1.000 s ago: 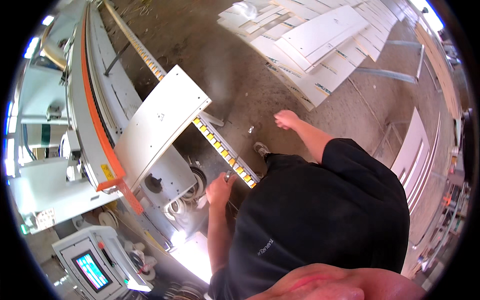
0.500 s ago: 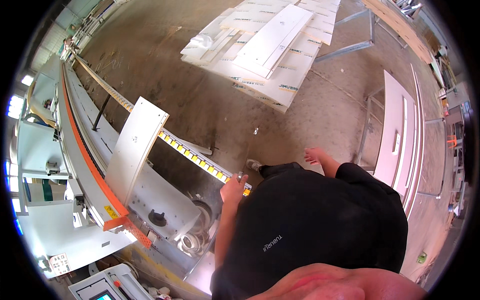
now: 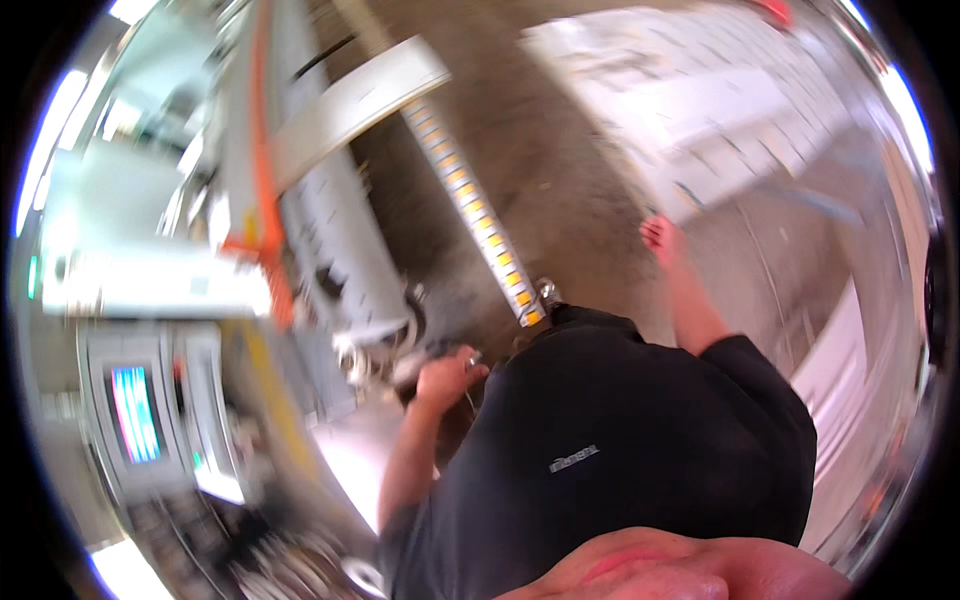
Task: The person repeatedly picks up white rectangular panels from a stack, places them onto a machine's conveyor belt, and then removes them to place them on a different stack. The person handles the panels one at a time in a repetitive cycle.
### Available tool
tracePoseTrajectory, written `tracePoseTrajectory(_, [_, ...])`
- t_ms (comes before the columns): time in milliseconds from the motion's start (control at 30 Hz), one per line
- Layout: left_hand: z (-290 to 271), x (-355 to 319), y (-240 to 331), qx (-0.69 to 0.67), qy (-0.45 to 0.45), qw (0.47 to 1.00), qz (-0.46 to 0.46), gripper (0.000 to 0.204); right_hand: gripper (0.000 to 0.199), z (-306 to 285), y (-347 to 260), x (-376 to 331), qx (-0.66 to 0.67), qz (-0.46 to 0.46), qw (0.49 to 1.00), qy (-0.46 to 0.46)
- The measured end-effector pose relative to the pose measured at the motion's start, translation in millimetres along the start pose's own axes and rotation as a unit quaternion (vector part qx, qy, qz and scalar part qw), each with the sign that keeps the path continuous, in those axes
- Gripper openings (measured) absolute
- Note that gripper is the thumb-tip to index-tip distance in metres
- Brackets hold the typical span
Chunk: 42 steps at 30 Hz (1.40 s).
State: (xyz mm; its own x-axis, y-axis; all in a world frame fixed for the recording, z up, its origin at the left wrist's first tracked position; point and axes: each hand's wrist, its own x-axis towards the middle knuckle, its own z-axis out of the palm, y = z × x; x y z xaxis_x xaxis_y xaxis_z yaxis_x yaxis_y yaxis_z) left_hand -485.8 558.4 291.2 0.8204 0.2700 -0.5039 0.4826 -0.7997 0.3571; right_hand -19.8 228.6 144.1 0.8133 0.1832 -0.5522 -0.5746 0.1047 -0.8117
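A: What can you read?

B: Not much. The black shirt (image 3: pixel 650 420), low in the middle, has pale letters (image 3: pixel 573 459) on its front, but they are smeared. The sheets (image 3: pixel 620 60) at the upper right have dark marks that are all fuzzy too. The screen (image 3: pixel 135 414) at the lower left glows blue and pink (like candy stripes), and I can't make out any words on it.

A: And the hands?

B: The left hand (image 3: pixel 447 378) is just below the middle, left of the shirt. Its fingers look bent. A shiny bit (image 3: pixel 474 361) sits by its fingertips. It's too blurry to tell what it is, how far open the fingers are, or if they grip it.

A: The other one?

B: The right hand (image 3: pixel 660 237) is right of the middle, in front of the floor near the sheets. Its fingers look curled, but I can't tell how tightly, or if anything is inside.

A: What else is hidden?

B: The white board (image 3: pixel 365 100), at the upper left, covers part of the rail (image 3: pixel 472 205) with yellow squares. The shirt hides most of a shoe (image 3: pixel 547 290).
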Motion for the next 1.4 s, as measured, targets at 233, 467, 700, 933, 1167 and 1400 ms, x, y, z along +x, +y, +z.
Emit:
tracePoseTrajectory(233, [-4,-158,-182,0.154,0.268,0.895,-0.321,0.022,0.033,49,57,-32,-0.26,0.125,0.938,-0.193])
tracePoseTrajectory(467, [-28,-291,-297,0.16,0.468,0.722,-0.485,0.018,0.036,19,80,-52,-0.618,0.078,0.712,-0.324])
tracePoseTrajectory(700, [-26,-294,-401,-0.047,0.666,0.54,-0.512,0.028,0.034,-58,80,-25,-0.58,0.092,0.776,-0.229])
tracePoseTrajectory(933, [-38,-318,-576,-0.111,0.507,0.554,-0.651,0.058,0.033,-94,75,-23,-0.565,0.075,0.776,-0.269])
tracePoseTrajectory(1167, [11,-193,-538,-0.257,0.692,0.452,-0.501,0.036,0.039,-85,40,-62,-0.553,0.138,0.803,-0.175])
tracePoseTrajectory(1400, [28,-215,-463,0.283,0.011,0.647,-0.708,0.029,0.04,-133,40,10,-0.531,0.084,0.794,-0.285])
